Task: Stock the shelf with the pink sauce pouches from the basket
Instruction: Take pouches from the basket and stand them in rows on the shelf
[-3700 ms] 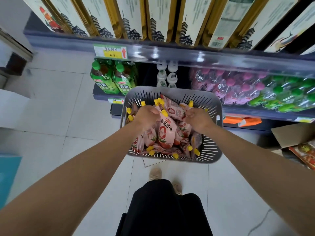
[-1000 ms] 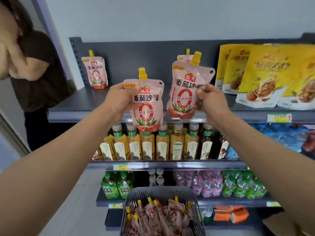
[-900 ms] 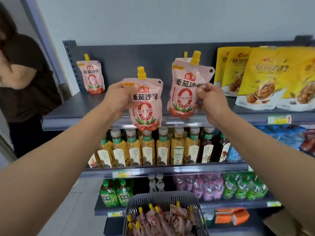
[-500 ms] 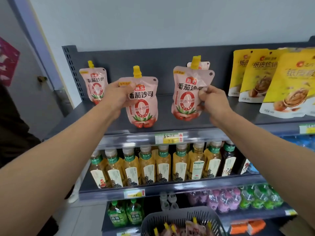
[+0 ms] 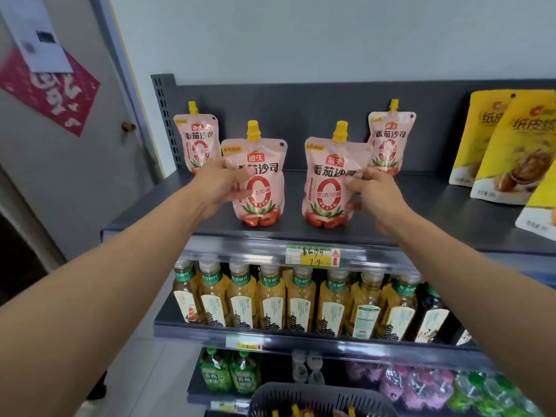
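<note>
- Head view: both bare forearms reach up from the lower corners of the frame toward the dark top shelf (image 5: pixel 451 218) at mid-frame.
- The left hand (image 5: pixel 219 185) is curled around the left edge of the left front pouch (image 5: pixel 258 179), thumb across its printed face; the pouch stands upright, its base on or just above the shelf — I cannot tell which.
- The right hand (image 5: pixel 376 194) pinches the right edge of the right front pouch (image 5: pixel 326 179), fingers bent against its face; this pouch is also upright, base at the shelf surface.
- Two more pink pouches stand at the back panel: the back left pouch (image 5: pixel 197 136) above the left hand, the back right pouch (image 5: pixel 388 136) above the right hand.
- Yellow snack bags (image 5: pixel 511 145) lean at the right edge of the same shelf, well apart from the pouches.
- Tea bottles (image 5: pixel 301 299) line the shelf below; a price tag (image 5: pixel 313 255) sits on the rail.
- The grey basket (image 5: pixel 319 400) shows at the bottom centre, holding more pouches.
</note>
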Demonstrator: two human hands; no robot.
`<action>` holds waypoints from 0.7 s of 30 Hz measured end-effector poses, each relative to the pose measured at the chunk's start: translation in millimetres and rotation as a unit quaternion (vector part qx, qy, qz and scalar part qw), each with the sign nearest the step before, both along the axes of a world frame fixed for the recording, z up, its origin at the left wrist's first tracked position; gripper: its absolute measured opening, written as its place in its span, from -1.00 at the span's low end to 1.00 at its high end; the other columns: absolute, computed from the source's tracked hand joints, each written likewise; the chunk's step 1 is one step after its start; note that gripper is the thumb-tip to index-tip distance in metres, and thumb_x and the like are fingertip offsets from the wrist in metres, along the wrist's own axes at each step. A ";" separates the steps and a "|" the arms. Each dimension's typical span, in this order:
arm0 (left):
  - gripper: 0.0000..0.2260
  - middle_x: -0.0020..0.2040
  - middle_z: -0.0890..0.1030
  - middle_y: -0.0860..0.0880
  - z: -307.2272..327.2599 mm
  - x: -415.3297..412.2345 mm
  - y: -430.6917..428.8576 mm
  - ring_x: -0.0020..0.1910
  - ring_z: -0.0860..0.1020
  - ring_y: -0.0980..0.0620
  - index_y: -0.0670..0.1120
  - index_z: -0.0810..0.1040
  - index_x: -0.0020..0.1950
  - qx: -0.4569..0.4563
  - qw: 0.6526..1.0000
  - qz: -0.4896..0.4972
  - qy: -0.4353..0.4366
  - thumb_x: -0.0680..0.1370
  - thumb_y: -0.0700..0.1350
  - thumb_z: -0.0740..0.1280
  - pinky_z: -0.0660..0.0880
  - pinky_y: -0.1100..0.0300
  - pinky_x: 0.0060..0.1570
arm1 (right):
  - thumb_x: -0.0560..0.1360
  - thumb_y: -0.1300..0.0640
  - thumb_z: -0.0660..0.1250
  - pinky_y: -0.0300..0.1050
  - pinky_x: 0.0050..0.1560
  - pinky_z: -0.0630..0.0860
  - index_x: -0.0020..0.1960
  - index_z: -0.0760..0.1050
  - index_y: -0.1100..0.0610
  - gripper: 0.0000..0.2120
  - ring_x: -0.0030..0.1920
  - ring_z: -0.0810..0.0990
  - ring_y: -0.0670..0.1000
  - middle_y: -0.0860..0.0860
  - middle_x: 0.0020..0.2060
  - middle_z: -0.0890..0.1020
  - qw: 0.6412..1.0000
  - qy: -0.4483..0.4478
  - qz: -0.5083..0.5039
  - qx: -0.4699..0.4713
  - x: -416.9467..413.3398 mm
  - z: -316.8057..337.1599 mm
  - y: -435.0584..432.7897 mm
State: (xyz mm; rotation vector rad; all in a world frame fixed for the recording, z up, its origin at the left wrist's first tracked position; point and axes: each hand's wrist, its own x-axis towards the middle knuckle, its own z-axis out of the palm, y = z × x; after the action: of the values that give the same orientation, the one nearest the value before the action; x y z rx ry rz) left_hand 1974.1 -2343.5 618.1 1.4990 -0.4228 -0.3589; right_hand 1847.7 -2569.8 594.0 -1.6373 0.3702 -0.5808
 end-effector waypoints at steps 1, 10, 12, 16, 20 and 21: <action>-0.80 0.00 0.66 -0.02 -3.2 -0.7 1.3 -0.02 0.61 0.03 -0.14 0.54 0.09 0.025 1.000 -0.012 -0.002 0.48 -0.28 0.36 0.61 0.26 -0.29 | 0.50 0.23 0.30 -0.09 -0.28 0.55 -0.25 0.42 0.08 -0.83 -0.25 0.60 0.03 -0.01 -0.25 0.63 1.000 0.002 0.020 -0.013 -1.5 0.2 -2.3; -0.70 0.09 0.64 -0.08 -17.0 -1.8 0.7 0.04 0.61 -0.07 -0.13 0.55 0.09 0.093 0.996 -0.010 -0.010 0.40 -0.34 0.42 0.63 0.16 -0.13 | 0.36 0.24 0.49 -0.13 -0.05 0.57 -0.10 0.48 0.10 -0.78 -0.02 0.63 -0.01 0.03 -0.01 0.65 0.997 0.035 0.053 -0.054 -4.7 -3.3 1.0; -0.72 0.07 0.64 -0.08 -17.6 -0.6 1.3 0.03 0.62 -0.07 -0.13 0.56 0.06 0.090 0.996 -0.007 -0.015 0.39 -0.35 0.42 0.63 0.18 -0.18 | 0.33 0.25 0.50 -0.21 -0.16 0.57 -0.18 0.52 0.08 -0.82 -0.09 0.64 -0.06 0.01 -0.08 0.66 0.997 0.028 0.039 -0.059 -3.3 -3.6 1.4; -0.73 0.01 0.66 -0.03 -18.0 7.0 9.3 -0.01 0.62 -0.03 -0.09 0.58 0.02 0.092 0.995 -0.019 -0.022 0.39 -0.36 0.42 0.61 0.25 -0.30 | 0.33 0.28 0.50 -0.36 -0.36 0.54 -0.06 0.59 0.16 -0.79 -0.19 0.64 -0.13 -0.04 -0.17 0.66 0.999 0.027 0.028 -0.034 2.6 -2.6 3.3; -0.74 -0.06 0.67 0.00 -16.2 25.6 28.7 -0.06 0.63 0.02 -0.06 0.58 -0.04 0.095 0.995 -0.021 -0.027 0.39 -0.37 0.42 0.60 0.28 -0.33 | 0.33 0.30 0.50 -0.36 -0.40 0.53 -0.06 0.59 0.18 -0.79 -0.23 0.64 -0.13 -0.03 -0.20 0.66 0.999 0.025 0.017 -0.021 16.0 -1.0 12.9; -0.75 -0.07 0.66 0.00 -15.7 31.8 35.1 -0.07 0.63 0.02 -0.05 0.59 -0.06 0.098 0.995 -0.018 -0.027 0.39 -0.37 0.42 0.61 0.26 -0.30 | 0.33 0.30 0.50 -0.37 -0.42 0.52 -0.06 0.59 0.19 -0.79 -0.24 0.63 -0.12 -0.03 -0.20 0.66 0.999 0.026 0.015 -0.021 21.0 -0.4 16.1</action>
State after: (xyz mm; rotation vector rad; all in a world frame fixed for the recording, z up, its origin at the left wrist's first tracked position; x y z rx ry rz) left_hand 2005.9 -2308.4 602.4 1.6961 -0.4690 -0.3975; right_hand 1868.7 -2553.7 593.6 -1.6973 0.3730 -0.5280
